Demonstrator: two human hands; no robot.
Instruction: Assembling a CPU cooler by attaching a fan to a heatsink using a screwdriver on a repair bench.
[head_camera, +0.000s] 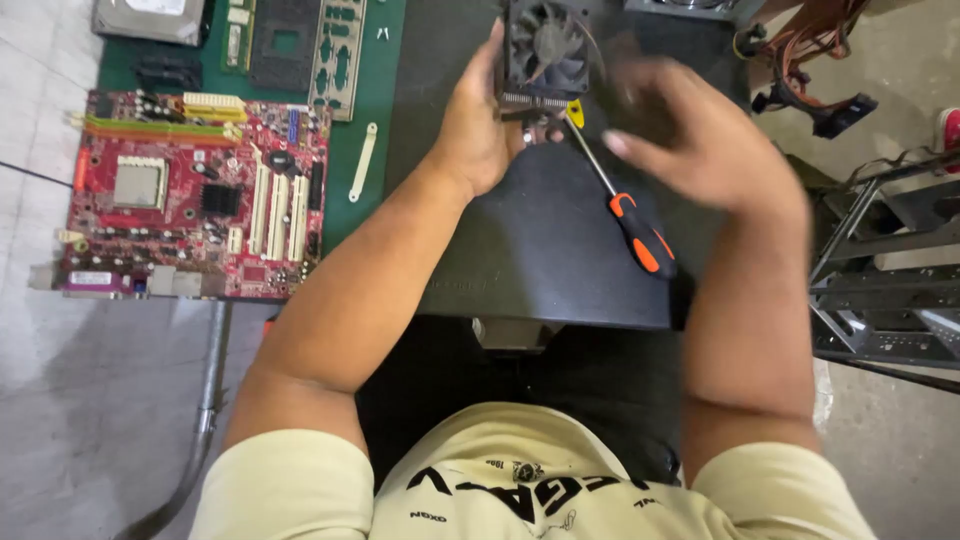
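Note:
My left hand (478, 120) grips the left side of a black cooling fan with a metal heatsink (545, 55), held just above a black computer case panel (540, 250). My right hand (700, 140) is blurred with motion beside the fan's right side, fingers spread, holding nothing that I can see. A screwdriver with a black and orange handle (635, 228) lies on the panel under my right hand, its shaft pointing up toward the fan.
A red motherboard (190, 195) lies on the floor at left, partly on a green mat (375, 90) with a green circuit board (290, 40), a hard drive (150, 18) and a white bracket. Cables (810, 70) and a metal frame (885, 280) are at right.

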